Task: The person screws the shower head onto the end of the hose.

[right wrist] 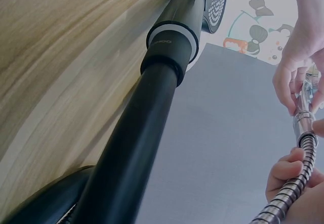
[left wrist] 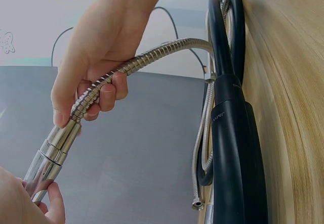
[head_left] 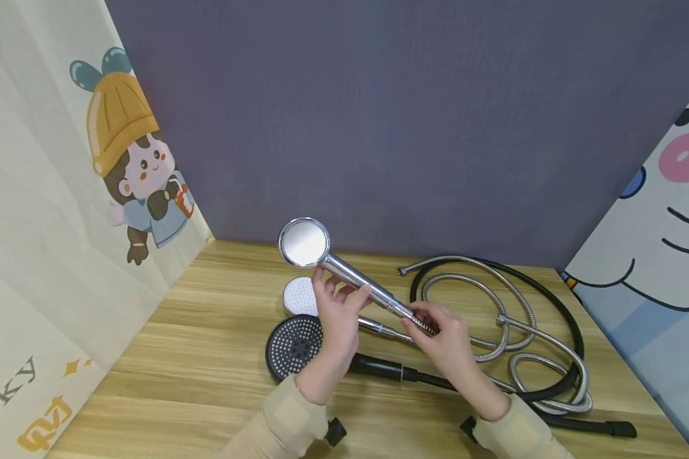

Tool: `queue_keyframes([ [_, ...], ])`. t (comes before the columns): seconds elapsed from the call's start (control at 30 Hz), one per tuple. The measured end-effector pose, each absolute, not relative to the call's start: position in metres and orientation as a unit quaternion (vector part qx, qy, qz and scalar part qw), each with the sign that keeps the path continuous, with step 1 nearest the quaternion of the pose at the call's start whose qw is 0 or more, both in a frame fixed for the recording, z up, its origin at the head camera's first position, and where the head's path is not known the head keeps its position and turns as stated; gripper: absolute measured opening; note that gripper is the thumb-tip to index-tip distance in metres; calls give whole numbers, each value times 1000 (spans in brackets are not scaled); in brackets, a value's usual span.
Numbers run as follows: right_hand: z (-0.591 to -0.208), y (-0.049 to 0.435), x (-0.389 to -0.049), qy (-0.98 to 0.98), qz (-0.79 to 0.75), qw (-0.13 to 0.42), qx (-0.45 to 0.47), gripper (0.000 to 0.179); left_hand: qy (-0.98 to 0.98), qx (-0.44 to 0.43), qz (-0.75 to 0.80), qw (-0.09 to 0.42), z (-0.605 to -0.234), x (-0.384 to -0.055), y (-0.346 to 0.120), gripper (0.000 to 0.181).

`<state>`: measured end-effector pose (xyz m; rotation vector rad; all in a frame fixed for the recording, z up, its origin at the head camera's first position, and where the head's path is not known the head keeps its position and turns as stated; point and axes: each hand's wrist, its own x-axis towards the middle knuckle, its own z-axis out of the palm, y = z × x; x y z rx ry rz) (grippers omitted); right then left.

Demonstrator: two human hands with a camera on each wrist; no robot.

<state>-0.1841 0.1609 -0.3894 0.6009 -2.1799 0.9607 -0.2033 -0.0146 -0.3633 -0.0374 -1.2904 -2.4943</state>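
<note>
A chrome shower head (head_left: 344,271) with a round, mirror-like face is held tilted above the table. My left hand (head_left: 337,313) grips its handle, thumb on one side and fingers behind. At the handle's lower end, my right hand (head_left: 444,335) holds the ribbed metal hose (left wrist: 147,59) where its smooth chrome connector (left wrist: 59,138) meets the handle. In the right wrist view the hose (right wrist: 286,196) runs down through the curled fingers of the right hand (right wrist: 291,176). Whether the joint is tight cannot be seen.
Below the hands lie a black shower head (head_left: 295,347) with its black hose (head_left: 571,319) and a chrome shower head with a white face (head_left: 300,296). Coiled silver hoses (head_left: 528,312) tangle on the table's right. Behind stands a grey-purple panel (head_left: 390,127); printed sheets (head_left: 40,191) flank the sides.
</note>
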Motion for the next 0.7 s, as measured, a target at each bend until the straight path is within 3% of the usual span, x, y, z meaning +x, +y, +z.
queue_keyframes([
  [0.3, -389, 161, -184, -846, 367, 323, 211, 35, -451, -13, -877, 166, -364, -203, -15, 85],
  [0.7, -388, 162, -184, -847, 355, 329, 221, 34, -453, -16, -876, 166, -365, -204, -14, 85],
])
